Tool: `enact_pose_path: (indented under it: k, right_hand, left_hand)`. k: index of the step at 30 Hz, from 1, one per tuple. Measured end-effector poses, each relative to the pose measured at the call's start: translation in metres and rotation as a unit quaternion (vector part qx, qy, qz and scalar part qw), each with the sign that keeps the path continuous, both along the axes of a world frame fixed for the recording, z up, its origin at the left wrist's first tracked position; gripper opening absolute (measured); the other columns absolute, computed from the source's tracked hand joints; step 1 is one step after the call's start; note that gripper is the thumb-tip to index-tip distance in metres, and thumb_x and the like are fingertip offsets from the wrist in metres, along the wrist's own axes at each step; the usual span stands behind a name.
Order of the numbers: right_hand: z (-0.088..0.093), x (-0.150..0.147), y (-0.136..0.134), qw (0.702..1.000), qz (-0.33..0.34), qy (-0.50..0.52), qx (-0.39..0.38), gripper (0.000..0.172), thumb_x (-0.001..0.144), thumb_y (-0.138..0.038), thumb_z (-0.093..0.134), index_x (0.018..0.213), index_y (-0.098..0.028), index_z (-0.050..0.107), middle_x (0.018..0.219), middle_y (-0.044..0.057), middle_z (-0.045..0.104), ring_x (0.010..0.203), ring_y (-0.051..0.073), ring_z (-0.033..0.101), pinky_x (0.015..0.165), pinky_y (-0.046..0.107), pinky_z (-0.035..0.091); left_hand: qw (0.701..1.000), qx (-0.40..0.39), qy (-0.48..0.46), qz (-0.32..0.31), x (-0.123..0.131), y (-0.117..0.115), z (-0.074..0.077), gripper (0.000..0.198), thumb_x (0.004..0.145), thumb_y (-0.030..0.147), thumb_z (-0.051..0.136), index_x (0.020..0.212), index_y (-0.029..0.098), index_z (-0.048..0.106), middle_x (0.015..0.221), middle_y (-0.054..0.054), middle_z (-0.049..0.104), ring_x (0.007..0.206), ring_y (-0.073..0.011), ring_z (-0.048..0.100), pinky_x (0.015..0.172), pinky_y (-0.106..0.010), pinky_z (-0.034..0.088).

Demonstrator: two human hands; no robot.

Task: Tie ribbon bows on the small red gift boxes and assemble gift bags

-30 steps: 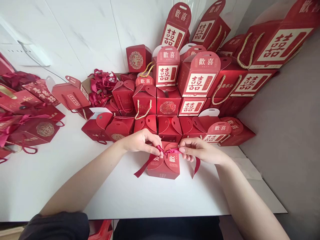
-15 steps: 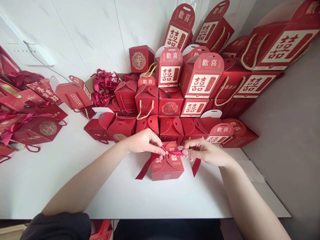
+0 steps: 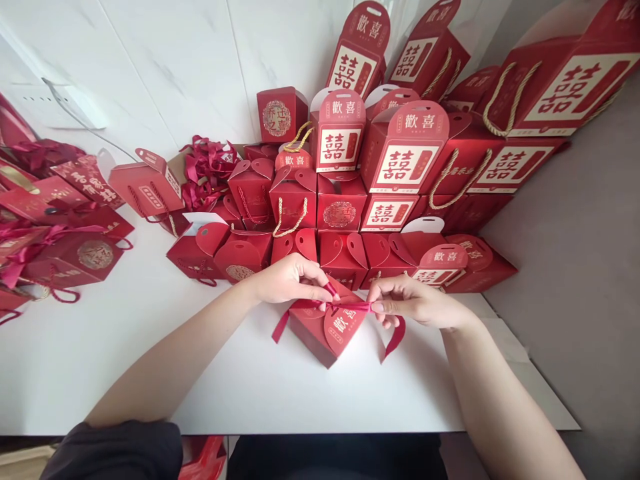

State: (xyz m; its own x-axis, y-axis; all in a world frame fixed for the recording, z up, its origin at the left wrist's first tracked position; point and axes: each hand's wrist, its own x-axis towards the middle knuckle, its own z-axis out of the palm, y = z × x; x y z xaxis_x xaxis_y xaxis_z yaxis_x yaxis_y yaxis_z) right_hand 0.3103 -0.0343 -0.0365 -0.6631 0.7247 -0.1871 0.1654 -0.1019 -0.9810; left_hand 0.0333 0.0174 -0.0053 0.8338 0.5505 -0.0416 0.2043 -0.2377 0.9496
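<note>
A small red gift box with rounded top flaps stands on the white table, turned with one corner toward me. A dark red ribbon runs across its top, with loose ends hanging at both sides. My left hand pinches the ribbon at the left of the box top, fingers closed. My right hand pinches the ribbon at the right, fingers closed.
Many red gift boxes and rope-handled bags are stacked against the wall behind the box. A heap of red ribbons lies at the back left. More flat red bags sit at the far left. The grey floor shows on the right.
The box has rotated from square-on to corner-on. Both hands have pulled the ribbon out sideways, so it lies straighter across the top.
</note>
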Motion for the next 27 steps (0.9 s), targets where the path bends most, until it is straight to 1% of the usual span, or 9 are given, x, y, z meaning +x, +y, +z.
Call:
enact_pose_path:
  k: [5, 8, 10, 12, 16, 18, 22, 25, 27]
  right_hand:
    - [0.001, 0.002, -0.001, 0.999, 0.051, 0.005, -0.015, 0.024, 0.091, -0.037, 0.065, 0.086, -0.014, 0.062, 0.071, 0.002, 0.066, 0.058, 0.011, 0.062, 0.054, 0.022, 0.05]
    - [0.001, 0.002, -0.001, 0.999, 0.011, 0.038, -0.011, 0.021, 0.092, -0.036, 0.064, 0.086, -0.015, 0.061, 0.069, 0.001, 0.066, 0.055, 0.01, 0.06, 0.053, 0.023, 0.048]
    - [0.002, 0.001, 0.0, 0.997, -0.027, 0.065, 0.006, 0.021, 0.093, -0.034, 0.063, 0.084, -0.016, 0.061, 0.071, 0.001, 0.065, 0.059, 0.011, 0.06, 0.058, 0.024, 0.049]
    - [0.003, -0.001, 0.0, 0.996, -0.046, 0.073, 0.028, 0.02, 0.093, -0.033, 0.063, 0.084, -0.015, 0.063, 0.076, 0.002, 0.066, 0.067, 0.012, 0.061, 0.066, 0.025, 0.049]
    - [0.006, -0.005, 0.0, 0.995, -0.04, 0.037, 0.087, 0.018, 0.092, -0.033, 0.063, 0.087, -0.017, 0.065, 0.088, 0.003, 0.062, 0.082, 0.014, 0.055, 0.076, 0.026, 0.043]
    - [0.008, -0.006, 0.0, 0.994, -0.021, 0.024, 0.102, 0.018, 0.091, -0.034, 0.064, 0.085, -0.017, 0.064, 0.089, 0.002, 0.058, 0.081, 0.013, 0.051, 0.074, 0.026, 0.041]
    - [0.01, -0.005, -0.002, 0.994, 0.008, 0.012, 0.105, 0.02, 0.087, -0.036, 0.068, 0.082, -0.017, 0.065, 0.083, 0.001, 0.055, 0.075, 0.013, 0.05, 0.07, 0.027, 0.041]
    - [0.011, -0.006, -0.005, 0.996, 0.025, 0.018, 0.084, 0.022, 0.086, -0.038, 0.07, 0.084, -0.017, 0.07, 0.075, 0.001, 0.058, 0.068, 0.012, 0.052, 0.065, 0.027, 0.043]
    - [0.011, -0.011, -0.008, 0.998, 0.003, 0.037, 0.058, 0.023, 0.086, -0.04, 0.07, 0.09, -0.017, 0.073, 0.072, 0.001, 0.061, 0.061, 0.011, 0.052, 0.057, 0.025, 0.043]
  left_hand:
    - [0.999, -0.048, 0.005, 0.009, 0.002, 0.0, -0.008, 0.014, 0.081, 0.026, 0.074, 0.088, 0.014, 0.078, 0.082, -0.006, 0.075, 0.073, -0.0127, 0.07, 0.07, -0.022, 0.056]
    - [0.999, -0.032, -0.036, 0.018, 0.004, -0.002, -0.005, 0.014, 0.082, 0.025, 0.074, 0.088, 0.013, 0.078, 0.078, -0.007, 0.076, 0.076, -0.0142, 0.071, 0.077, -0.024, 0.056]
    - [0.998, -0.004, -0.062, 0.023, 0.004, -0.004, -0.002, 0.013, 0.081, 0.024, 0.075, 0.087, 0.013, 0.078, 0.08, -0.008, 0.076, 0.082, -0.0152, 0.071, 0.081, -0.025, 0.056]
    - [0.998, 0.004, -0.066, 0.008, 0.005, -0.006, 0.001, 0.014, 0.081, 0.025, 0.075, 0.086, 0.012, 0.078, 0.084, -0.009, 0.077, 0.087, -0.0164, 0.072, 0.083, -0.025, 0.056]
    - [0.997, -0.062, -0.034, -0.008, 0.004, -0.004, -0.001, 0.019, 0.085, 0.028, 0.07, 0.09, 0.011, 0.075, 0.086, -0.011, 0.077, 0.083, -0.0178, 0.073, 0.083, -0.03, 0.058]
    - [0.997, -0.068, -0.024, -0.003, 0.004, -0.001, -0.004, 0.021, 0.085, 0.031, 0.071, 0.091, 0.011, 0.075, 0.082, -0.01, 0.077, 0.08, -0.0178, 0.073, 0.082, -0.031, 0.057]
    - [1.0, -0.016, 0.011, 0.011, 0.005, -0.001, -0.004, 0.024, 0.082, 0.035, 0.073, 0.084, 0.011, 0.078, 0.081, -0.01, 0.076, 0.079, -0.0175, 0.071, 0.079, -0.028, 0.056]
    - [0.999, -0.008, 0.043, 0.024, 0.006, -0.003, -0.002, 0.026, 0.079, 0.037, 0.076, 0.084, 0.012, 0.078, 0.08, -0.01, 0.076, 0.071, -0.0166, 0.07, 0.067, -0.025, 0.054]
    - [0.999, -0.004, 0.047, 0.024, 0.007, -0.003, -0.002, 0.025, 0.075, 0.035, 0.079, 0.082, 0.011, 0.078, 0.073, -0.008, 0.075, 0.065, -0.0152, 0.068, 0.061, -0.023, 0.051]
